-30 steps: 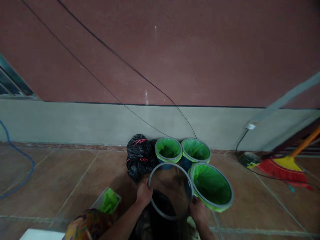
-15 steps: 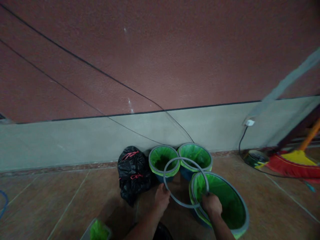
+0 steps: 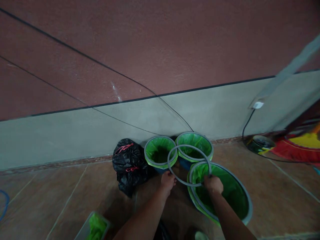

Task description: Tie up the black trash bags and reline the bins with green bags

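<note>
A grey plastic ring (image 3: 184, 183) is held up in front of me, gripped on both sides. My left hand (image 3: 168, 181) is closed on its lower left edge, and my right hand (image 3: 213, 184) grips its right side. Behind and below the ring stand a left trash bin (image 3: 160, 150) and a back bin (image 3: 196, 146), both lined with green bags under grey rims. The nearest bin (image 3: 232, 190), also green-lined, lies beneath my right hand and forearm, which hide part of it.
Tied black garbage bags (image 3: 130, 166) with red drawstrings rest left of the bins. A clear container (image 3: 85, 230) with green bags is at the lower left. A round tin (image 3: 261, 143) and red broom (image 3: 297, 150) lie right, near a black cable. The wall (image 3: 100, 133) runs behind.
Both hands have moved slightly up and forward with the grey ring, which looks flatter now. The view has tilted and shifted a little; the bins stay in place.
</note>
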{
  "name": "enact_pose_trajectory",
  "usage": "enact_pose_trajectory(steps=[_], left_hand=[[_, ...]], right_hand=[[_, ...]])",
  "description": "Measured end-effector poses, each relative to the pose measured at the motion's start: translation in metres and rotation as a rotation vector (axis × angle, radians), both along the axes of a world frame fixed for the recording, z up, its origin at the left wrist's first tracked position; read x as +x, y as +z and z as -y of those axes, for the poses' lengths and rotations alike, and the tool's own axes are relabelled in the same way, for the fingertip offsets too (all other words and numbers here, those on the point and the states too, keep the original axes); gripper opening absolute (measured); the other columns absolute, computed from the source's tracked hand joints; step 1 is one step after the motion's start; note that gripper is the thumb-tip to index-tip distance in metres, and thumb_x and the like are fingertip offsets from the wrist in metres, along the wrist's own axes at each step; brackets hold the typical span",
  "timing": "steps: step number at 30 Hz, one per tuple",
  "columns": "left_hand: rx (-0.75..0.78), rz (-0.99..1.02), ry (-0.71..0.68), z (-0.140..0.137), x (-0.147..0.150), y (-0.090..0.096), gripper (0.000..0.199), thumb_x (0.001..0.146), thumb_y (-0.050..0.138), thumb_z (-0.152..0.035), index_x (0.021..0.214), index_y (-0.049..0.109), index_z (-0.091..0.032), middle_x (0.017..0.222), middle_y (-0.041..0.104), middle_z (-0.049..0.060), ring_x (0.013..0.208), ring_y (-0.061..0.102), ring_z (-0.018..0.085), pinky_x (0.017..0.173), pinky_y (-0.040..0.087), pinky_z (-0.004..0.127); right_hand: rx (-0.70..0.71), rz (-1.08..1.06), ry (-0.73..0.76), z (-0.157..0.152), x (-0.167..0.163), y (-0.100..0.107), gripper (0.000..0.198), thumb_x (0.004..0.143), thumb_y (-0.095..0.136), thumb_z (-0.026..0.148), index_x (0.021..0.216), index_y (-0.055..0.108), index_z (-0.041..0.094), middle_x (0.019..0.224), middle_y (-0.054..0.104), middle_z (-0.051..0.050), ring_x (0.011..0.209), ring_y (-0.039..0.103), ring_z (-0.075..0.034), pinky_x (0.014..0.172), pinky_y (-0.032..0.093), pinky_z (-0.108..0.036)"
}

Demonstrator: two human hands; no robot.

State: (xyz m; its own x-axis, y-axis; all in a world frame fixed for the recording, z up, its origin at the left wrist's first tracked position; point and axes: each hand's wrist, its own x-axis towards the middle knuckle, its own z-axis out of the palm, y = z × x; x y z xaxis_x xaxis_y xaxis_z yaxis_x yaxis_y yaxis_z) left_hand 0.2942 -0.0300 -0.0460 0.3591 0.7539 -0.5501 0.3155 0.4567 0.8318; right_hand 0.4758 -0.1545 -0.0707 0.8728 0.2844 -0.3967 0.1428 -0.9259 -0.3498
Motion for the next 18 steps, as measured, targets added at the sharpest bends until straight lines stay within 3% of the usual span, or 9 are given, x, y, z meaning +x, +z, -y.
enact_pose_trajectory(steps=[5,9,14,18], left_hand=[[-0.051,-0.072,-0.044,0.0,-0.017,0.003,0.021,0.081,0.064,-0.023,0.102,0.061,-0.019,0.095,0.071,0.008,0.079,0.068,0.017,0.067,0.051,0.026],[-0.076,-0.054,-0.038,0.0,-0.054,0.015,0.02,0.08,0.064,-0.022,0.1,0.061,-0.018,0.091,0.071,0.007,0.077,0.068,0.018,0.068,0.05,0.027],[-0.128,-0.043,0.022,0.009,-0.14,0.034,0.028,0.071,0.074,-0.032,0.092,0.063,-0.018,0.078,0.07,0.002,0.071,0.067,0.016,0.069,0.049,0.027],[-0.097,-0.075,0.127,0.027,-0.223,0.043,0.029,0.073,0.072,-0.032,0.096,0.063,-0.017,0.079,0.071,0.002,0.066,0.066,0.013,0.066,0.048,0.025]], right_hand=[[0.013,-0.004,-0.023,0.003,-0.01,0.006,0.054,0.096,0.036,0.044,0.109,0.072,0.006,0.109,0.074,-0.025,0.102,0.072,-0.035,0.077,0.055,-0.037],[0.042,0.009,-0.065,0.013,-0.02,0.02,0.059,0.097,0.035,0.046,0.121,0.066,0.003,0.113,0.072,-0.026,0.108,0.069,-0.038,0.083,0.055,-0.043],[0.058,0.038,-0.121,0.033,-0.037,0.056,0.055,0.097,0.037,0.037,0.132,0.058,0.0,0.119,0.069,-0.03,0.117,0.064,-0.04,0.091,0.052,-0.045],[0.073,0.037,-0.038,0.048,-0.071,0.082,0.054,0.099,0.032,0.035,0.135,0.056,0.003,0.122,0.067,-0.029,0.118,0.063,-0.038,0.093,0.051,-0.045]])
